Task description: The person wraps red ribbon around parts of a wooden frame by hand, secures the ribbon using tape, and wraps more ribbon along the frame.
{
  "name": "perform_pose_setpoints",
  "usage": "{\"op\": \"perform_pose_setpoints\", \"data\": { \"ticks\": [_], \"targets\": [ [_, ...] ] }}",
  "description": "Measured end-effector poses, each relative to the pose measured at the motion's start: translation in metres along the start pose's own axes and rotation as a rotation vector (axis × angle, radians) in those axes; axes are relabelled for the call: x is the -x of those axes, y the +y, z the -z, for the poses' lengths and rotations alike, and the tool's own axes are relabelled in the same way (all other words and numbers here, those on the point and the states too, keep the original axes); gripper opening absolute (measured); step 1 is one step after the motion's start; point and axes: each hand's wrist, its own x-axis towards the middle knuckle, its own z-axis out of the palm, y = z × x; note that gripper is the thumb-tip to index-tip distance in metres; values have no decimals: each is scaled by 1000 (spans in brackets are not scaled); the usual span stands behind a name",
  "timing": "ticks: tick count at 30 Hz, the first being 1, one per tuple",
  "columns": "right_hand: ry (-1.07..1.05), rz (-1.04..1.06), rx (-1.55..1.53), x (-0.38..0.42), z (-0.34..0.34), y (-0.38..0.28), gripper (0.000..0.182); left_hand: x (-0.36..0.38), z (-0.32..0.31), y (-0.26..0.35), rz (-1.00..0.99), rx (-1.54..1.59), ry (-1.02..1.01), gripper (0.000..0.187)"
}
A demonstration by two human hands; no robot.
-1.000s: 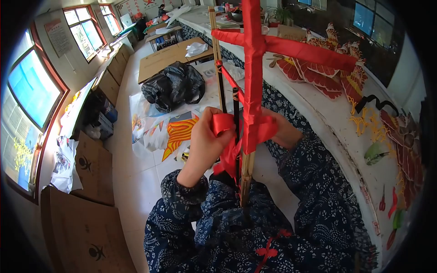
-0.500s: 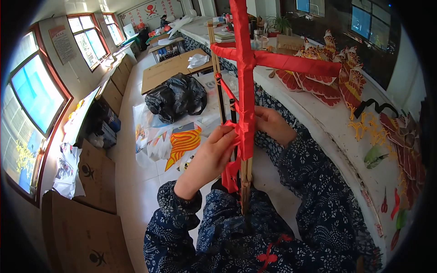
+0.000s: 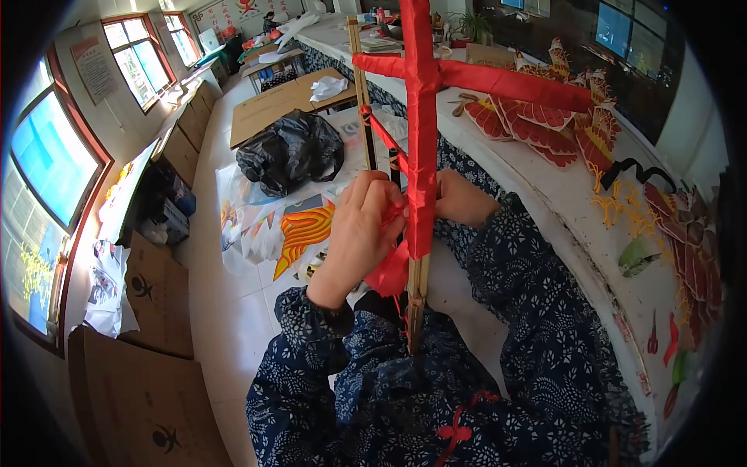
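Red ribbon point(image 3: 389, 270) | hangs broader now | left fingers point(image 3: 380, 191) pinch it | right fingers point(image 3: 451, 189): can't tell

Plant point(image 3: 472, 29) at 1 o'clock, scissors point(image 3: 653, 333) at 4, cardboard box point(image 3: 144, 397) at 8, black bag point(image 3: 289, 152) between 10 and 11.

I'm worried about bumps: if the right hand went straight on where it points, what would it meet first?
Probably the red-wrapped upright, since the right hand points towards it. The fingertips are hidden, so it might pass behind and meet the left hand.
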Motion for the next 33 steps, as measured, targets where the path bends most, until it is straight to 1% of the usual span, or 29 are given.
{"op": "perform_pose_setpoints", "data": {
  "ticks": [2, 3, 6, 7, 9, 11, 13, 15, 17, 18, 19, 20, 21, 23, 26, 27, 29, 30, 31, 33],
  "targets": [
    [63, -87, 40, 1, 2, -6, 18, 1, 2, 0, -11, -15, -28, 42],
    [63, -90, 38, 0, 4, -4, 18, 2, 3, -1, -9, -14, -30, 42],
    [242, 22, -48, -4, 14, 13, 17, 5, 4, -1, 2, -50, -62, 48],
    [245, 21, -48, -5, 22, 21, 17, 7, 4, -1, 1, -48, -63, 48],
    [753, 37, -122, 0, 43, 42, 17, 14, 6, 1, 52, -2, -81, 53],
    [962, 29, -446, 18, 58, 59, 20, 19, 6, 0, 77, 24, -86, 55],
    [1126, -101, -324, 37, 84, 100, 23, 26, 3, -3, 135, 92, -120, 56],
    [1266, -116, -409, 61, 94, 151, 27, 34, -1, -8, 166, 128, -137, 57],
    [1417, -186, -145, 95, 107, 227, 26, 41, -8, -15, 256, 234, -107, 55],
    [1419, -188, -141, 149, 133, 314, 26, 42, -11, -16, 302, 289, -94, 54],
    [1304, -271, 194, 158, 137, 387, 26, 43, -11, -16, 304, 294, -93, 54],
    [1363, -635, 408, 175, 78, 323, 28, 44, -12, -16, 331, 328, -100, 53],
    [1365, -638, 412, 178, 80, 327, 28, 44, -12, -17, 357, 363, -108, 52],
    [1329, -570, 317, 206, 28, 360, 28, 46, -14, -18, 384, 402, -120, 51],
    [1280, -466, 165, 267, -47, 414, 31, 55, -18, -25, 308, 256, -128, 43],
    [1265, -431, 109, 284, -71, 431, 32, 58, -20, -28, 305, 257, -139, 43],
    [1240, -368, -13, 308, -111, 457, 36, 66, -27, -36, 407, 423, -156, 38],
    [1231, -336, -74, 315, -121, 468, 38, 70, -32, -39, 459, 506, -168, 36],
    [1221, -301, -135, 322, -117, 483, 40, 73, -38, -43, 456, 506, -189, 36],
    [1199, -222, -262, 332, -89, 509, 44, 77, -48, -50, 476, 538, -220, 33]
  ]
}}
